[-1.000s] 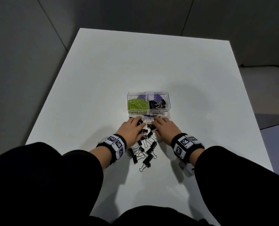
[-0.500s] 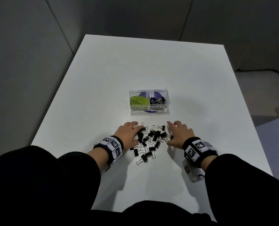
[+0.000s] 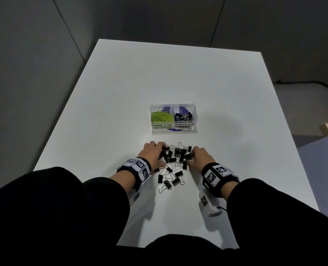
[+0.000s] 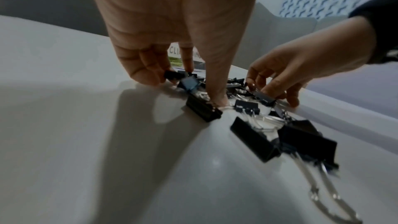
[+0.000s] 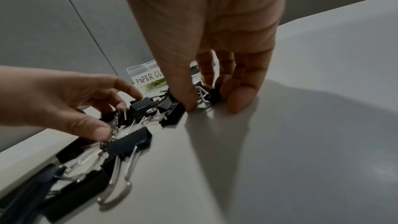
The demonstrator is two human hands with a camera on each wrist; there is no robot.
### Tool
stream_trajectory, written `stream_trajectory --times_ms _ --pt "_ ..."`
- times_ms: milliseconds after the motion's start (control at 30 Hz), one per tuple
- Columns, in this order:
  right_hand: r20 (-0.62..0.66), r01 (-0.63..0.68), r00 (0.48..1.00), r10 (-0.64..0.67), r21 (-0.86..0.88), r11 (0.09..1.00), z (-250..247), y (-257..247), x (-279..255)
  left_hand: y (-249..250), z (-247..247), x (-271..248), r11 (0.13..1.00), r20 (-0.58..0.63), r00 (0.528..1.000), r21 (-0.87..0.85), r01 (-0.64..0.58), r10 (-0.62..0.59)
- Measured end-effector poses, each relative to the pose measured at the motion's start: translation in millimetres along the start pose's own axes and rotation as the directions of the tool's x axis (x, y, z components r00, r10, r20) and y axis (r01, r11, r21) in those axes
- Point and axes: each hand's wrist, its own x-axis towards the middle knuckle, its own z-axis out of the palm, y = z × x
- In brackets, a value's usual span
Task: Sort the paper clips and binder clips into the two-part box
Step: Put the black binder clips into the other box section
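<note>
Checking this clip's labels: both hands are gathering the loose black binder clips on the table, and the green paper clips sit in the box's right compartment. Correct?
Not quite. The head view shows the green paper clips in the left compartment of the box, labelled PAPER CLIPS. The rest holds: the left hand and right hand are gathering the binder clips on the table.

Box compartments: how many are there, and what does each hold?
2. Left compartment, labelled PAPER CLIPS, holds green paper clips; right compartment, labelled BINDER CLIPS, holds black binder clips.

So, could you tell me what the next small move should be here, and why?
Probably lift the gathered binder clips into the box's right compartment: both the left hand and right hand cup the pile, and that compartment, labelled for binder clips, has room.
</note>
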Motion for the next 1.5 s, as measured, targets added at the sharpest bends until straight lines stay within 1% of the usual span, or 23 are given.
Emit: stream_trajectory --times_ms 67,133,267,467,533,633,700,767,833,933,1033,1100,1167,1200,1267,1400,1500 --pt "0.011 -0.004 1.000 0.004 -0.011 1.000 1 0 0 -2 0 2 0.997 0.019 1.000 -0.082 0.017 -0.015" --pt "0.005 0.004 1.000 -0.004 -0.044 0.999 2 -1 0 -3 -1 1 0.994 0.026 1.000 -0.108 -0.001 0.004" --pt "-0.002 0.013 1.000 -0.013 -0.087 0.996 1 -3 2 -5 -2 -3 0.998 0.027 0.998 -0.018 -0.064 0.065" --pt "-0.041 0.007 0.999 -0.010 -0.066 0.998 -2 -1 3 -10 -8 -8 0.991 0.050 0.996 0.113 -0.077 0.071" --pt "-0.058 -0.008 0.998 0.005 -0.052 0.999 -5 1 3 -10 -11 -8 0.994 0.058 0.995 0.076 -0.083 0.079" --pt "-0.058 -0.044 0.997 0.043 -0.024 0.999 -12 6 4 -10 -19 -8 0.994 0.033 0.997 -0.085 -0.068 0.072" --pt "-0.080 -0.057 0.995 0.061 0.050 0.997 -16 9 6 -9 -25 -6 0.983 0.003 0.999 -0.175 -0.047 0.049" --pt "-0.126 -0.062 0.989 0.079 0.131 0.989 -19 10 9 -11 -30 -4 0.977 -0.009 1.000 -0.211 -0.030 0.029" --pt "-0.163 -0.053 0.983 0.088 0.211 0.976 -21 11 13 -14 -32 1 0.978 0.002 1.000 -0.209 -0.020 0.021" --pt "-0.199 -0.013 0.978 0.069 0.271 0.963 -26 9 17 -17 -31 6 0.992 0.021 1.000 -0.128 0.002 0.001" --pt "-0.203 0.042 0.979 0.004 0.222 0.974 -26 4 19 -17 -29 10 0.998 -0.015 1.000 -0.058 0.022 -0.023" --pt "-0.142 0.061 0.989 -0.042 0.134 0.989 -23 -1 22 -15 -28 13 0.998 0.018 0.999 -0.059 0.030 -0.029" --pt "-0.039 0.052 0.998 -0.049 0.062 0.997 -20 -3 24 -13 -28 16 0.999 0.109 0.994 -0.036 0.025 -0.021" --pt "-0.004 0.049 0.999 -0.049 0.042 0.998 -19 -3 26 -12 -28 17 1.000 0.152 0.988 -0.007 0.009 -0.008" --pt "0.024 0.061 0.998 -0.062 0.015 0.998 -17 -3 27 -11 -27 20 0.997 0.194 0.981 0.065 -0.039 0.026" --pt "-0.002 0.119 0.993 -0.119 -0.037 0.992 -13 -4 26 -5 -24 23 0.978 0.176 0.981 0.177 -0.113 0.082" --pt "-0.005 0.104 0.995 -0.104 -0.020 0.994 -15 -5 27 1 -21 24 0.965 0.126 0.985 0.218 -0.142 0.117"
